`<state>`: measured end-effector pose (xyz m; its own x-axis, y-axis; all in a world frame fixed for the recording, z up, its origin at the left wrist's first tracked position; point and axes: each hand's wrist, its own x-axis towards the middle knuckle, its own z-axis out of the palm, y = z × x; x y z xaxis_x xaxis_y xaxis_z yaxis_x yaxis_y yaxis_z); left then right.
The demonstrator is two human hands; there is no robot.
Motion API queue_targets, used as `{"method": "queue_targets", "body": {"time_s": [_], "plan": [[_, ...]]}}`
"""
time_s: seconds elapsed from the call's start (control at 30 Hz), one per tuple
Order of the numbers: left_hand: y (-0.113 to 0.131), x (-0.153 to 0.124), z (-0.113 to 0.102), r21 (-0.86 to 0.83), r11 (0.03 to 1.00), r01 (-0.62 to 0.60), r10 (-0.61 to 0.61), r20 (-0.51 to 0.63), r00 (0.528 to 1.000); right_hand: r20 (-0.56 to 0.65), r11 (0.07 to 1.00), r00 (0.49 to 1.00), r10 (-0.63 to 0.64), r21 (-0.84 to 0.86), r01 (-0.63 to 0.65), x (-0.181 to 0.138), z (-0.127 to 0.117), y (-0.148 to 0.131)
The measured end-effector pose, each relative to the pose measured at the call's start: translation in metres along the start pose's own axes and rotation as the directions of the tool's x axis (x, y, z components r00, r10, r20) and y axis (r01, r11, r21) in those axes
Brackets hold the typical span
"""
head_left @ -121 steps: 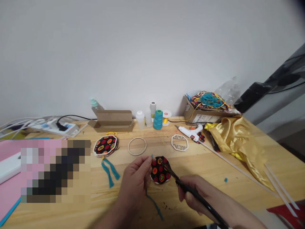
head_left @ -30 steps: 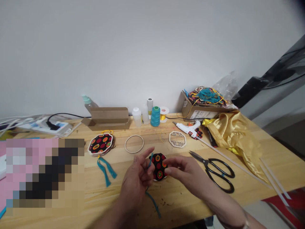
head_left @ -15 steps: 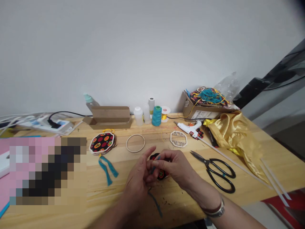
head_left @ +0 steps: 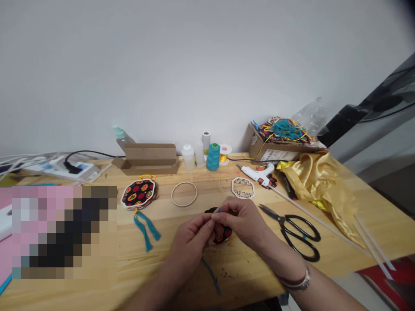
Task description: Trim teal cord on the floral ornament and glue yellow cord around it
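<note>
Teal yarn (head_left: pixel 213 277) is in both hands, over the near middle of the table (head_left: pixel 249 280). The table is pale wood and bears everything here. Gold cloth (head_left: pixel 317 181) lies crumpled at its right side, by a packed box (head_left: pixel 259 149); a brown carton (head_left: pixel 151 157) stands open at the back left.

The right hand (head_left: pixel 248 224) pinches the yarn's upper end between thumb and fingers. The left hand (head_left: pixel 191 237) meets it, thumb and forefinger pressed together on the yarn; the strand between is hidden by the fingers.

Scissors (head_left: pixel 281 220) lie just beside the right hand, blades pointing away to the left. The glue gun (head_left: pixel 259 174) rests beyond them. A framed pad (head_left: pixel 138 193) with a teal tassel lies to the left. The fretwork (head_left: pixel 242 178) and a plain hoop (head_left: pixel 183 206) lie flat beyond the hands. A dark patterned pad (head_left: pixel 223 235) is partly covered by the fingers; whether they touch it cannot be told.

The yarn itself is thin, dull blue-green and limp. A short tip shows at the right fingers; below the left hand a longer tail bends gently towards the near edge, its outline slightly blurred.
</note>
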<state>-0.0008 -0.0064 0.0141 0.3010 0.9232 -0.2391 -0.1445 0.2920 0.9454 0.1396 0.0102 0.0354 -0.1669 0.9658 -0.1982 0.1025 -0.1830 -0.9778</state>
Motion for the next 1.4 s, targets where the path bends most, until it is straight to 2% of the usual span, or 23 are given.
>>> {"method": "queue_targets", "body": {"time_s": [0.13,0.23,0.27,0.33,0.37,0.43,0.5,0.6,0.87,1.07,1.17,1.23,1.3,1.4], "plan": [[0.004,-0.001,0.0,0.111,0.994,-0.016,0.021,-0.04,0.999,0.019,0.997,1.0,-0.018,-0.073,0.019,0.001,-0.001,-0.001],[0.002,-0.002,0.0,0.065,0.998,0.004,0.003,-0.097,0.995,-0.029,0.966,0.994,-0.104,-0.239,0.095,0.004,-0.008,0.0],[0.0,-0.001,-0.001,0.013,1.0,0.016,-0.015,-0.126,0.992,-0.052,0.929,0.983,-0.174,-0.339,0.146,0.005,-0.011,0.002],[-0.003,0.0,-0.002,-0.129,0.991,0.023,-0.048,-0.194,0.98,-0.058,0.786,0.943,-0.327,-0.57,0.238,0.006,-0.016,0.006],[-0.004,0.001,-0.002,-0.205,0.979,0.017,-0.063,-0.222,0.973,-0.028,0.692,0.923,-0.383,-0.671,0.266,0.006,-0.018,0.008],[-0.005,0.003,-0.003,-0.332,0.943,0.002,-0.091,-0.253,0.963,0.077,0.523,0.907,-0.414,-0.795,0.307,0.006,-0.02,0.013],[-0.005,0.005,-0.003,-0.399,0.917,-0.002,-0.111,-0.26,0.959,0.196,0.413,0.899,-0.391,-0.836,0.362,0.005,-0.02,0.017],[-0.003,0.006,-0.003,-0.416,0.909,-0.004,-0.114,-0.26,0.959,0.328,0.306,0.866,-0.378,-0.838,0.451,0.007,-0.017,0.022],[-0.002,0.005,-0.002,-0.414,0.91,-0.026,-0.099,-0.278,0.956,0.439,0.192,0.827,-0.352,-0.83,0.523,0.022,-0.013,0.023],[-0.002,0.005,-0.002,-0.423,0.906,-0.018,-0.107,-0.271,0.957,0.456,0.199,0.818,-0.351,-0.817,0.541,0.024,-0.012,0.027],[-0.002,0.005,-0.002,-0.432,0.902,-0.02,-0.107,-0.268,0.957,0.441,0.272,0.821,-0.363,-0.793,0.545,0.024,-0.012,0.025],[-0.002,0.005,-0.002,-0.432,0.901,-0.028,-0.103,-0.276,0.956,0.349,0.407,0.862,-0.368,-0.773,0.487,0.022,-0.013,0.02],[-0.002,0.006,-0.002,-0.431,0.902,-0.032,-0.1,-0.28,0.955,0.182,0.592,0.925,-0.334,-0.723,0.356,0.02,-0.015,0.015],[-0.001,0.005,-0.001,-0.436,0.899,-0.034,-0.096,-0.272,0.957,0.001,0.822,0.973,-0.231,-0.534,0.196,0.018,-0.017,0.007]]}}
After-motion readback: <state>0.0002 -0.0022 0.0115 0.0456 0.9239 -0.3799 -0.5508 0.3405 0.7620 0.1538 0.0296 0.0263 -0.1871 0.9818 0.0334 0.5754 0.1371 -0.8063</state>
